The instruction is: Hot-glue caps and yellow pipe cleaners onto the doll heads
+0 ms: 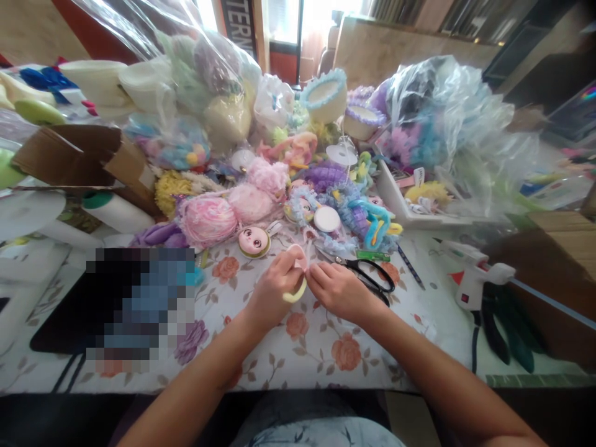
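Observation:
My left hand [274, 282] is closed around a small pink piece with a pale yellow curved rim [296, 294], mostly covered by the fingers. My right hand [339, 290] touches its right side, fingertips pinched together; what lies between them is hidden. Both hands meet just above the flowered tablecloth [279, 347]. Black-handled scissors [388, 277] lie beside and partly behind my right hand. A round doll face [254, 241] with big eyes rests beyond my left hand. Close behind the hands are a white round disc [327, 219] and light blue fluffy yarn [342, 242].
Pink yarn balls [208, 220] and purple yarn [328, 177] pile up behind. To the right are a pencil [410, 267], a white glue gun [475, 285] and a white tray [395, 198]. A dark tablet-like object [65, 316], partly blurred out, and a cardboard box [84, 158] stand left.

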`<state>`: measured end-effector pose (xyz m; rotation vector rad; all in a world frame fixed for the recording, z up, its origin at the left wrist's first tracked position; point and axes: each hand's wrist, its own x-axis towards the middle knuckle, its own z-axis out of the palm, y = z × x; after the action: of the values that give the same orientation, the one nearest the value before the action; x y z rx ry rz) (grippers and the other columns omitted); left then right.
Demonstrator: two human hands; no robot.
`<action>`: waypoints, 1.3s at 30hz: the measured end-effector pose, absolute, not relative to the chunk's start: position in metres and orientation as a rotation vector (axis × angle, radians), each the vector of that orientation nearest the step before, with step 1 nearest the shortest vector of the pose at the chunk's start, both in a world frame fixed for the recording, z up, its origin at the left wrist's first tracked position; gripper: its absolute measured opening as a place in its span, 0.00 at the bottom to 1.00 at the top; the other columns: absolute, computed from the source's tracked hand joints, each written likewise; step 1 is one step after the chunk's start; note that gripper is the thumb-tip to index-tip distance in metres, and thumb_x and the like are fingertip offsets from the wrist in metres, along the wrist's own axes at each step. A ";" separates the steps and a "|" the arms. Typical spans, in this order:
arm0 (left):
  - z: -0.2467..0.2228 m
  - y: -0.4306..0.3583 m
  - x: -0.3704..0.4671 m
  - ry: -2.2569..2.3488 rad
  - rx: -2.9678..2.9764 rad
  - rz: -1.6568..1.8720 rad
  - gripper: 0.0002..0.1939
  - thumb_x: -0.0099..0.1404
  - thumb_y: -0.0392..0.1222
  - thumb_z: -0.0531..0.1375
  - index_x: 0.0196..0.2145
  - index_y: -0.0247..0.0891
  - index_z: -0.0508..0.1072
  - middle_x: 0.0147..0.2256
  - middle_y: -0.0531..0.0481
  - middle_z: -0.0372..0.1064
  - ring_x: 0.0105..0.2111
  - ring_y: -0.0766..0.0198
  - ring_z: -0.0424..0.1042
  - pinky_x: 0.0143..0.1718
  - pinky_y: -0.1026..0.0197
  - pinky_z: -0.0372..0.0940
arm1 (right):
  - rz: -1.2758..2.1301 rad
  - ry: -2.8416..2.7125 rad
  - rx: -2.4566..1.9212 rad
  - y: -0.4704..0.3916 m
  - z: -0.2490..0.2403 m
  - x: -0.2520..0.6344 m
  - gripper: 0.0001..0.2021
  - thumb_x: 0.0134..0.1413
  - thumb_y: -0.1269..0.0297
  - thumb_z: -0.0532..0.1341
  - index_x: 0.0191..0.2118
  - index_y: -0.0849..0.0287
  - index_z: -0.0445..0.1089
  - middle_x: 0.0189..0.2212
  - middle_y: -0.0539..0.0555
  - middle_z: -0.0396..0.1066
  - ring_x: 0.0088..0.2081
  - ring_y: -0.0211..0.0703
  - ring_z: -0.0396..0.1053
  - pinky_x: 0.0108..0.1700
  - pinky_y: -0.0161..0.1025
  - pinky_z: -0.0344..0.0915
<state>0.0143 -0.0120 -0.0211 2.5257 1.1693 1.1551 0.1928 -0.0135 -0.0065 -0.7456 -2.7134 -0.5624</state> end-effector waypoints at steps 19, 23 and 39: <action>-0.013 -0.024 0.017 1.293 3.073 1.422 0.05 0.61 0.26 0.59 0.35 0.31 0.71 0.35 0.42 0.75 0.37 0.56 0.73 0.34 0.58 0.67 | 1.533 -1.129 -1.341 -0.013 -0.003 0.149 0.11 0.47 0.62 0.54 0.18 0.55 0.55 0.13 0.43 0.53 0.15 0.32 0.48 0.16 0.32 0.45; -0.013 -0.017 0.012 1.346 2.760 1.586 0.05 0.60 0.28 0.62 0.34 0.33 0.73 0.33 0.45 0.74 0.35 0.59 0.71 0.37 0.58 0.68 | 1.378 -1.272 -1.334 -0.019 0.005 0.156 0.13 0.53 0.60 0.57 0.21 0.57 0.60 0.16 0.46 0.59 0.18 0.34 0.55 0.20 0.33 0.53; -0.012 -0.011 0.009 1.304 2.549 1.613 0.04 0.62 0.30 0.60 0.32 0.38 0.71 0.27 0.50 0.69 0.30 0.63 0.65 0.35 0.59 0.66 | -0.601 -2.613 -0.838 -0.011 0.028 0.178 0.12 0.61 0.78 0.51 0.36 0.66 0.71 0.24 0.54 0.66 0.28 0.45 0.59 0.31 0.43 0.55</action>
<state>0.0085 -0.0115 -0.0119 2.5486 1.3040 1.6129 0.1782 -0.0112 0.0281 -0.8383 -2.6133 -0.6014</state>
